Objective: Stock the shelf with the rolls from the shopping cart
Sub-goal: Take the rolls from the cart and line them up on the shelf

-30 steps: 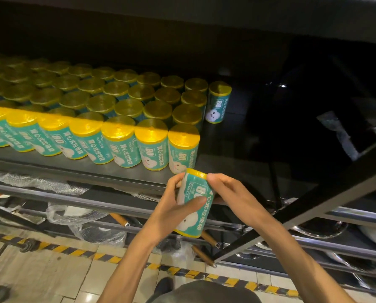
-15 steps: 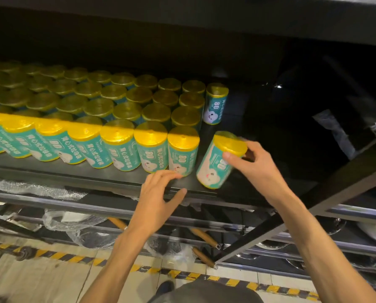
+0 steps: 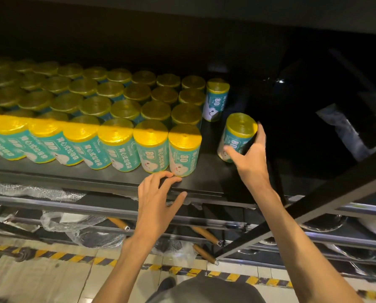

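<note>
Head view shows the roll (image 3: pixel 237 136) we are putting away. Our right hand (image 3: pixel 249 159) is wrapped around it, thumb on the front and fingers round the far side. It sits low over the dark shelf (image 3: pixel 204 178), leaning a little, and we cannot tell if its bottom touches yet. It is well to the right of the last front roll (image 3: pixel 183 153), with a gap between them.

We think the good way is to stand it up straight, then slide it left until it sits just beside that last roll, and let go only when it stands steady.

The roll has a yellow top and a teal wrapper with a big "80" and a white cartoon shape.

Our left hand (image 3: pixel 158 197) holds nothing. Its fingers lie on the shelf's front edge, right by the last roll's bottom.

Many same rolls stand in rows farther back. One roll (image 3: pixel 215 100) stands alone behind. Below are plastic wrap (image 3: pixel 29 189) and a striped floor line (image 3: pixel 73 256).
</note>
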